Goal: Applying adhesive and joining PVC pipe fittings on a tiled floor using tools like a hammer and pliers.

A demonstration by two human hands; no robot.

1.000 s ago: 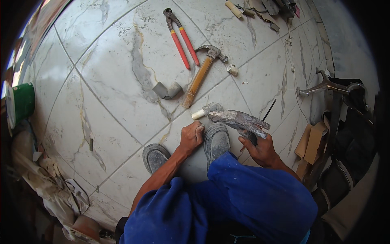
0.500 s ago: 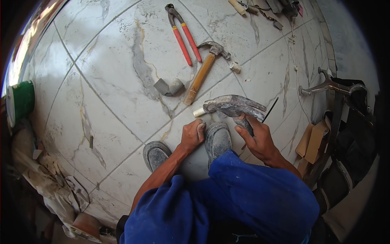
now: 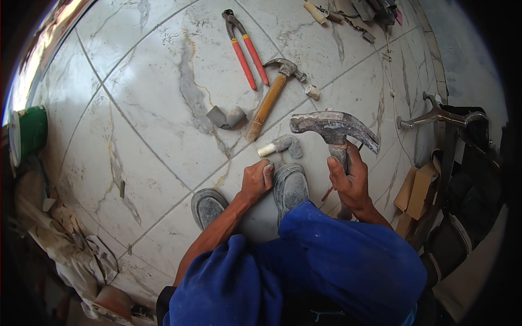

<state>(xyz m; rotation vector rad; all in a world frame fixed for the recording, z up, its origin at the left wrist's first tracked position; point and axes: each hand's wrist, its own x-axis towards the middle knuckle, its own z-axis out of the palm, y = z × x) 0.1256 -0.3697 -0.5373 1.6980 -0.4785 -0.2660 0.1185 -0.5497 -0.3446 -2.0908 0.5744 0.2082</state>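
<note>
My right hand [image 3: 350, 182] is wrapped round the grip of a worn grey claw hammer [image 3: 329, 124], its head raised over the floor. Below and left of the head lies a grey pipe elbow [image 3: 285, 143] with a short white pipe stub [image 3: 266, 150] in it. My left hand [image 3: 257, 179] is closed right beside the stub, fingers curled; what they hold, if anything, is hidden. Farther off lie a wooden-handled claw hammer [image 3: 267, 106], red-handled pincers [image 3: 246, 54], a grey pipe fitting [image 3: 225, 117] and a small white pipe piece [image 3: 312, 92].
My shoes [image 3: 291, 187] stand on the marbled tile floor [image 3: 147, 108], close to the elbow. At the left are a green container [image 3: 32, 133] and crumpled sacking [image 3: 60, 250]. On the right stand cardboard [image 3: 421, 190] and a metal chair base [image 3: 440, 114]; scraps [image 3: 364, 13] lie far right.
The hammer in my right hand has lifted and swung to the right, away from the stub, uncovering the grey elbow. My left hand has stayed in place.
</note>
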